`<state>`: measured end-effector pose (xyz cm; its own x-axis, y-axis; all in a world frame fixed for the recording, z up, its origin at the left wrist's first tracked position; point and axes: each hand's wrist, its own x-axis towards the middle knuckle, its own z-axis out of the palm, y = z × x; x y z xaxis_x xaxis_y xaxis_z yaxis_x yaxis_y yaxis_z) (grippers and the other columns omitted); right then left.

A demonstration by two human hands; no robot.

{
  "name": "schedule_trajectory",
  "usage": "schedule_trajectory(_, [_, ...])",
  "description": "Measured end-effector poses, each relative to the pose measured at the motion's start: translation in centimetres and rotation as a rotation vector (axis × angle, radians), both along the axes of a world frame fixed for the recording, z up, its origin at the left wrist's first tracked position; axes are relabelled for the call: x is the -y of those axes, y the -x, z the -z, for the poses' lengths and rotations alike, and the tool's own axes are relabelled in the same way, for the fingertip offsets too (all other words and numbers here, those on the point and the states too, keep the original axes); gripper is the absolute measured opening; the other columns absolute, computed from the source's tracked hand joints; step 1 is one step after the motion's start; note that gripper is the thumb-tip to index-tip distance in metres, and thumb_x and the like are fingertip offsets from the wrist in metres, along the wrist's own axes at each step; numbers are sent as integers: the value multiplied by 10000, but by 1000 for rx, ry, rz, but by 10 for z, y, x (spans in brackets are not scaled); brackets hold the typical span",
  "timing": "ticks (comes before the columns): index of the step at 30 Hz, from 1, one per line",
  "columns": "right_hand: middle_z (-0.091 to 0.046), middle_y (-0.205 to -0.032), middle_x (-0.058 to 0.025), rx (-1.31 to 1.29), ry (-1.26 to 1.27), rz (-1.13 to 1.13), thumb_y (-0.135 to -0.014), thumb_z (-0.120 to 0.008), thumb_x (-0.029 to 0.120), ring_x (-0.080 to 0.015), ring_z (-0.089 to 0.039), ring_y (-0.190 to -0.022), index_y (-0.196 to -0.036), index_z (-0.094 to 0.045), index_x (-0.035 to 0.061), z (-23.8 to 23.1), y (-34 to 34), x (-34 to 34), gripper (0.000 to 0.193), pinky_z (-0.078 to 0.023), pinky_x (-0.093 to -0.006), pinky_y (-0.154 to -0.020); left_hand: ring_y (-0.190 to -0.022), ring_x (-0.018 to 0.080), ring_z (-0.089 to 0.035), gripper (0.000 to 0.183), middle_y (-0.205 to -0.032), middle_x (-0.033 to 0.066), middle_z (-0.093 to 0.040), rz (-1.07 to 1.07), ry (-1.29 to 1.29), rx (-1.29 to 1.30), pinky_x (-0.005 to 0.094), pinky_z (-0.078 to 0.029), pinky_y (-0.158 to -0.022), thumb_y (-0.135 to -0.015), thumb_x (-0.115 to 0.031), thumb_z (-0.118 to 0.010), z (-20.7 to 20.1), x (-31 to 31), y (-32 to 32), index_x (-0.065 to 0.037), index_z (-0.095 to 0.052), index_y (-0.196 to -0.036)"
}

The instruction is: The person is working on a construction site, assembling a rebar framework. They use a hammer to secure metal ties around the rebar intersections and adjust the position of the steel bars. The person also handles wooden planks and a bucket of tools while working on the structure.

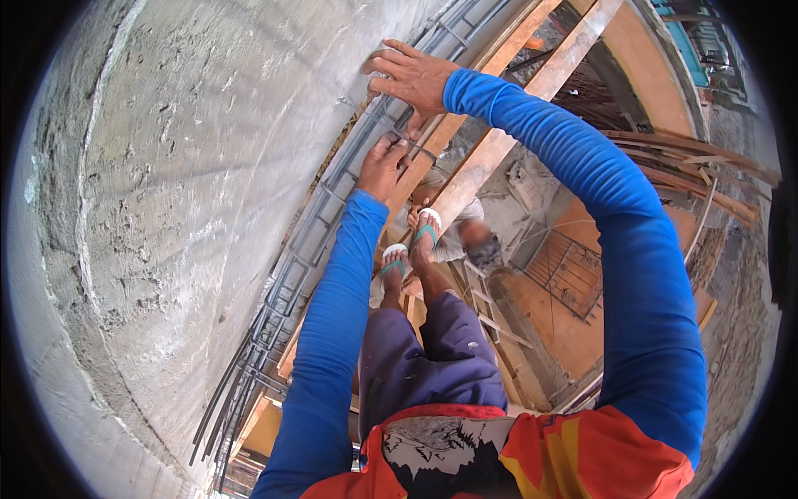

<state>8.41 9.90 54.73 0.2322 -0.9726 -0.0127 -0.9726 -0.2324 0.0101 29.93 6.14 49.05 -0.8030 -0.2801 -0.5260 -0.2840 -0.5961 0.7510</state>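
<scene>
A long cage of thin grey reinforcing bars [337, 185] runs along the concrete wall, beside a wooden form board [449, 125]. My left hand [382, 170] is at the cage, its fingers closed at a thin steel bar [422, 150] that crosses toward the board. Exactly how the fingertips meet that bar is partly hidden. Just above, my right hand [409, 79] reaches over the cage with its fingers spread toward the wall. Its thumb points down near the left fingertips, and I see nothing held in it.
The rough concrete wall [191, 183] fills the left side. My sandalled feet [426, 233] stand on narrow timber [474, 170] high up. Below, a person [453, 245] is close under the boards. A bar grid [569, 270] and stacked planks [690, 162] lie to the right.
</scene>
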Motion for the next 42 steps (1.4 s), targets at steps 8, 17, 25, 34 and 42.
schedule_trajectory(8, [-537,-1186,-155,477,325,705,-813,-714,50,-356,-537,-1127,-1282,-512,100,-19,-74,-63,514,-491,-413,-959,-981,166,-615,119,-1075,89,-678,-201,310,-16,327,-506,-867,-966,-72,-616,-8,-32,-33,-3,-623,-1063])
schedule_trajectory(17, [-615,-973,-152,1022,309,1015,-852,-719,73,-362,-645,-831,-1258,-530,45,12,-133,-107,449,-553,-406,-765,-970,201,-614,205,-1063,94,-606,-190,947,-114,318,-514,-835,-952,-85,-632,-42,-40,-22,-27,-692,-1140])
schedule_trajectory(25, [-694,-910,-186,848,415,1246,-868,-721,133,-380,-685,-881,-1114,-531,21,20,-131,-70,330,-560,-439,-766,-1065,207,-621,355,-1219,183,-632,-164,495,74,353,-512,-893,-1013,-116,-530,-9,-28,-18,61,-565,-1318])
schedule_trajectory(34, [-711,-1040,-223,980,-58,827,-885,-664,85,-355,-697,-1007,-1157,-510,-46,19,-92,-87,339,-552,-409,-867,-1082,207,-634,386,-1177,144,-655,-255,57,76,315,-501,-960,-1014,-121,-546,-8,-20,1,65,-514,-1351])
schedule_trajectory(42, [-688,-1049,-185,854,171,803,-845,-705,139,-361,-684,-976,-1223,-505,37,15,-121,-103,440,-539,-432,-841,-1048,243,-642,349,-1116,151,-684,-415,574,54,337,-512,-921,-1007,-256,-611,-58,-57,-20,61,-681,-1136])
